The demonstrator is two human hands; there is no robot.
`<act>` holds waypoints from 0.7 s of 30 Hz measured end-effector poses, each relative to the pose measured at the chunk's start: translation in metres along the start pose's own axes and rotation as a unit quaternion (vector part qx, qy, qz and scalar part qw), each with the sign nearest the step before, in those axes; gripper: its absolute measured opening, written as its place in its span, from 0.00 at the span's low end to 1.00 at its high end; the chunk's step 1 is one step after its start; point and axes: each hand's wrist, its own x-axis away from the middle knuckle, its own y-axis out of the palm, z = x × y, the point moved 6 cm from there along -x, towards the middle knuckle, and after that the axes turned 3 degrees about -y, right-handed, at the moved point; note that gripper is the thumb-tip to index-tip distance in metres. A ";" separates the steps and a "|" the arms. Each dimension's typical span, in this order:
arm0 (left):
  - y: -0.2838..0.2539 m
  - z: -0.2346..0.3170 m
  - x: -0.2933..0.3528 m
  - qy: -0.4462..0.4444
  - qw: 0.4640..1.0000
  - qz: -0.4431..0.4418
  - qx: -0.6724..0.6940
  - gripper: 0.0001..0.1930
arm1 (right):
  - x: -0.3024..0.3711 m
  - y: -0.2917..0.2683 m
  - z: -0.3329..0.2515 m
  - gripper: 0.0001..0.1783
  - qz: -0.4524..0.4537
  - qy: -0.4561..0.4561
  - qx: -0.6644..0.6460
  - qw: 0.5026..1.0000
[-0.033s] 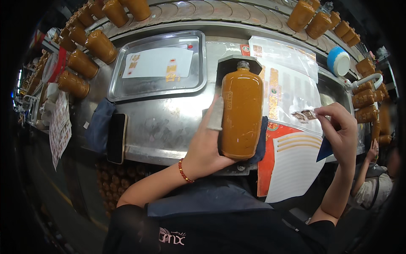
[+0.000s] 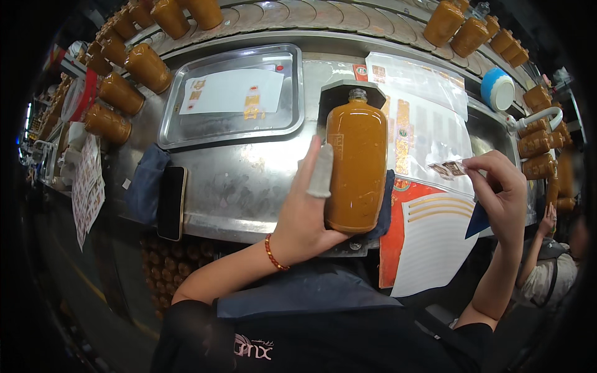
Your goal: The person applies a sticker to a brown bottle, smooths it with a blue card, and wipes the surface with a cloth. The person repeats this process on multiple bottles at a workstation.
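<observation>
A glossy ochre-brown bottle (image 2: 357,177) with a clear glass neck lies neck-away in a dark angular holder (image 2: 329,99). My left hand (image 2: 298,214) grips its left side, thumb at the base and fingers along the edge. One finger wears a pale grey cover. A small faint label mark shows on the bottle's upper left. My right hand (image 2: 502,193) pinches a small clear sticker (image 2: 449,168) with brown and gold print, held over white sheets (image 2: 432,133) to the right of the bottle. Nearer lies a white backing sheet (image 2: 432,248) with several gold curved strips.
A metal tray (image 2: 297,102) holding a sticker sheet (image 2: 227,93) stands at back left. A phone (image 2: 171,204) and dark blue cloth (image 2: 147,183) lie at left. Brown bottles (image 2: 148,67) stand around a conveyor (image 2: 311,20). A blue-and-white round container (image 2: 499,89) sits at right.
My left hand's fingers have shifted slightly and straightened along the bottle's left edge, uncovering more of its side. The right hand and sticker have not visibly moved.
</observation>
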 end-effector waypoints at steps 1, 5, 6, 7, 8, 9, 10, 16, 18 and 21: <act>-0.004 0.011 0.000 0.030 0.998 0.034 -0.040 0.64 | -0.002 0.002 -0.007 0.08 -0.004 -0.014 0.001 1.000; 0.025 0.031 -0.009 0.119 0.970 -0.039 -0.206 0.58 | -0.006 0.005 -0.033 0.08 -0.009 -0.048 0.003 0.999; 0.027 0.025 -0.011 0.138 0.962 -0.020 -0.233 0.58 | -0.006 0.005 -0.039 0.08 -0.009 -0.056 0.000 0.998; 0.023 0.023 -0.009 0.115 0.977 -0.013 -0.178 0.59 | -0.005 0.004 -0.042 0.09 -0.007 -0.058 -0.001 0.998; 0.018 0.019 -0.005 0.092 0.988 -0.009 -0.124 0.60 | -0.004 0.004 -0.044 0.09 -0.003 -0.058 -0.003 0.998; 0.012 0.014 -0.002 0.068 0.995 -0.004 -0.069 0.62 | -0.002 0.004 -0.045 0.09 -0.001 -0.058 -0.005 0.998; 0.008 0.003 0.001 0.027 0.999 -0.047 0.002 0.67 | -0.001 0.003 -0.047 0.10 -0.003 -0.061 -0.009 0.998; 0.005 -0.006 -0.005 -0.041 0.991 -0.082 0.101 0.52 | -0.002 0.011 -0.067 0.12 -0.031 -0.090 -0.056 0.994; 0.005 -0.005 -0.008 -0.033 0.992 -0.083 0.086 0.49 | -0.004 0.014 -0.073 0.12 -0.032 -0.097 -0.068 0.992; 0.004 -0.007 -0.007 -0.038 0.993 -0.093 0.062 0.46 | -0.008 0.016 -0.084 0.13 -0.048 -0.099 -0.081 0.991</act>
